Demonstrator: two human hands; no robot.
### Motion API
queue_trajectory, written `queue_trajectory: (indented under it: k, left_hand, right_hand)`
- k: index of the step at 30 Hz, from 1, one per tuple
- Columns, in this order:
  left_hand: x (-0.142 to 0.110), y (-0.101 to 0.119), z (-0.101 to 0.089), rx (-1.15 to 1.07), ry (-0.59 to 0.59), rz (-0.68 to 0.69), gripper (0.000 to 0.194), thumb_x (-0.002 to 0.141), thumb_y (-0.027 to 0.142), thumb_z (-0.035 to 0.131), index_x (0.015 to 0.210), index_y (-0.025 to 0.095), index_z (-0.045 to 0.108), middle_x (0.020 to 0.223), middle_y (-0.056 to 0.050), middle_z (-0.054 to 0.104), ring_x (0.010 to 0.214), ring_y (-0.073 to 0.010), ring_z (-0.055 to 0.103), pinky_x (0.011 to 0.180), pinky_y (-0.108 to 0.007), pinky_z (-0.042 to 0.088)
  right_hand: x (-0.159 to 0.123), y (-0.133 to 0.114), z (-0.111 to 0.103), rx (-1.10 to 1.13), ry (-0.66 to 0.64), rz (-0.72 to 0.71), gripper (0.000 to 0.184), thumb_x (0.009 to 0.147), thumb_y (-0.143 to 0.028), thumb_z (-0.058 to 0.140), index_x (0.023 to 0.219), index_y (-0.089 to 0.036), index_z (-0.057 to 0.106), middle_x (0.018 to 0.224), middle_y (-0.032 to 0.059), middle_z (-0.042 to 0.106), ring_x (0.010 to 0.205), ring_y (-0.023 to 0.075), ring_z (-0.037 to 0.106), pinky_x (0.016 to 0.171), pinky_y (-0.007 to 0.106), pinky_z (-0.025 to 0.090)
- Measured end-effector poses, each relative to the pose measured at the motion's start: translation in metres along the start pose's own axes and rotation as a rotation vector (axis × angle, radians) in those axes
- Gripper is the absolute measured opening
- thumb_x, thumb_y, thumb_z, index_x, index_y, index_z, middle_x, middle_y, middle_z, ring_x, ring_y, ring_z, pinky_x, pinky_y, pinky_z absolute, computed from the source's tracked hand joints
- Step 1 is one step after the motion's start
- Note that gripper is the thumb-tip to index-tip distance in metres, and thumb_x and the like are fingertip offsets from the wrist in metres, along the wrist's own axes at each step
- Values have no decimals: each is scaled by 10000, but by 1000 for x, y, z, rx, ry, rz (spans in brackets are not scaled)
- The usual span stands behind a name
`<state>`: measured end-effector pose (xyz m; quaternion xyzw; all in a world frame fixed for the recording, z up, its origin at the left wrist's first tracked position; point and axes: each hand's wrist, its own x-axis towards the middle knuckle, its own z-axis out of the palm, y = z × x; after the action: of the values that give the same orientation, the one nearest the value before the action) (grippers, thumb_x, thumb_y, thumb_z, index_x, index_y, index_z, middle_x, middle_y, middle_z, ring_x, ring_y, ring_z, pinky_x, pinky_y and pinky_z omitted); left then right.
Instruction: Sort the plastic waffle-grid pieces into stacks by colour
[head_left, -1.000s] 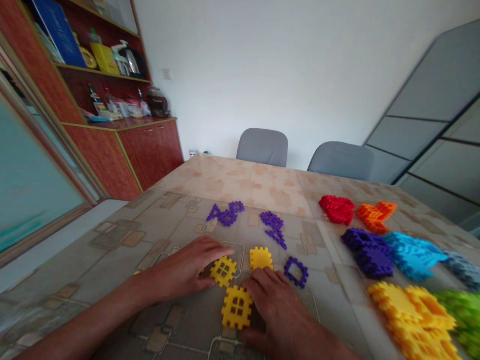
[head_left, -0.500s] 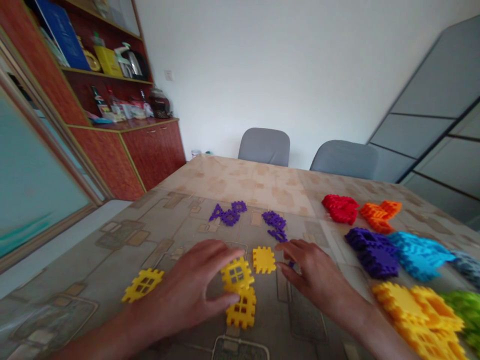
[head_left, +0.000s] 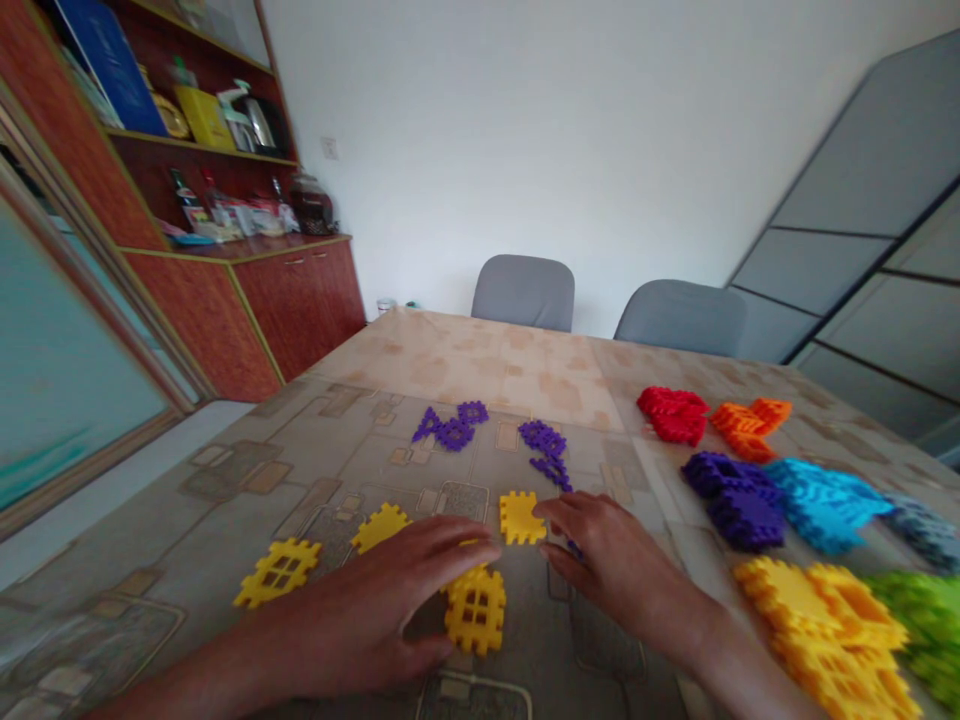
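Note:
My left hand (head_left: 397,600) hovers over the yellow window-shaped plastic pieces, thumb and fingers spread apart. A yellow window piece (head_left: 476,615) lies beyond the thumb, and a second one, mostly hidden under my fingers, overlaps its far end. Just right of them is a solid yellow square piece (head_left: 520,517). At its right edge are the fingertips of my right hand (head_left: 592,535), parted from the thumb; whether they touch the edge I cannot tell. Left of my left hand lie another yellow window piece (head_left: 279,573) and a solid yellow piece (head_left: 380,527). Something small and purple shows under my right hand.
Purple pieces lie in two groups, left (head_left: 454,432) and right (head_left: 544,440), farther up the table. Along the right side stand stacks in red (head_left: 673,413), orange (head_left: 750,425), purple (head_left: 735,500), blue (head_left: 825,500), grey, yellow (head_left: 825,630) and green. Two grey chairs (head_left: 523,292) stand behind.
My left fingers have moved over the upper yellow window piece, covering it. The solid yellow piece at left has come into sight. My right fingertips are closer to the yellow square. The view shifts slightly.

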<state>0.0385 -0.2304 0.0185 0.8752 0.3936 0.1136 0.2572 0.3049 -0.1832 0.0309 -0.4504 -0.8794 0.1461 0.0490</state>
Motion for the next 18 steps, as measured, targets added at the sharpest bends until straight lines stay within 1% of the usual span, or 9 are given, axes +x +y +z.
queue_trajectory:
  k: [2,3,5,7,9,11,13,15,18]
  left_hand:
    - [1,-9,-3,-63,-29,15,810,758,23,536,1476,367,383,1542,27,433,1391,-203,432,1169,-356,347]
    - [3,-13,-3,-79,-40,19,837,738,-7,493,1479,364,379,1542,32,433,1392,-192,431,1174,-349,337]
    - [6,-23,-1,-82,-45,36,832,743,-18,462,1479,362,385,1547,34,428,1405,-198,414,1186,-367,316]
    - [8,-31,3,-60,-41,49,726,829,29,472,1465,373,413,1537,31,445,1410,-218,407,1195,-400,297]
    - [8,-38,7,-30,-40,55,604,914,121,501,1452,388,435,1514,22,479,1404,-238,416,1194,-428,292]
    - [6,-44,9,-12,-36,47,544,950,201,532,1447,403,441,1503,15,496,1393,-253,435,1178,-439,318]
    - [5,-49,10,-6,-26,16,531,956,261,561,1447,421,437,1503,12,498,1372,-260,466,1147,-432,369]
    - [4,-52,9,-13,7,-26,563,928,320,619,1447,431,431,1487,6,520,1332,-268,515,1115,-422,413]
    - [4,-46,9,-26,99,-85,641,861,349,701,1441,424,440,1435,-1,575,1270,-280,573,1085,-416,450]
  right_hand:
    - [0,-1,3,-2,-17,-12,188,910,-181,614,1086,-176,682,1022,98,715,985,251,665,869,368,465]
    - [0,-1,4,-3,-26,-14,180,911,-182,612,1078,-178,681,1027,93,715,986,251,665,872,369,465]
    - [0,-4,5,-5,-46,-21,169,913,-188,607,1067,-183,677,1036,83,713,994,249,662,882,368,463]
    - [-1,-7,5,-14,-58,-35,163,920,-205,599,1065,-188,671,1034,74,713,1007,248,659,888,364,460]
    - [-2,-11,4,-32,-59,-53,159,923,-229,601,1063,-187,664,1019,72,715,1000,250,662,875,358,461]
    - [-3,-13,2,-56,-55,-66,157,924,-248,606,1058,-184,658,1002,73,716,979,249,667,851,351,465]
    - [-4,-15,0,-78,-53,-68,147,927,-257,608,1042,-180,658,986,76,718,961,244,670,836,342,464]
    - [-4,-14,-2,-87,-42,-68,136,928,-256,609,1029,-179,657,980,74,718,952,236,670,833,333,459]
    - [-5,-11,-5,-84,-21,-66,116,930,-242,606,1014,-178,654,985,72,718,956,228,664,835,325,448]
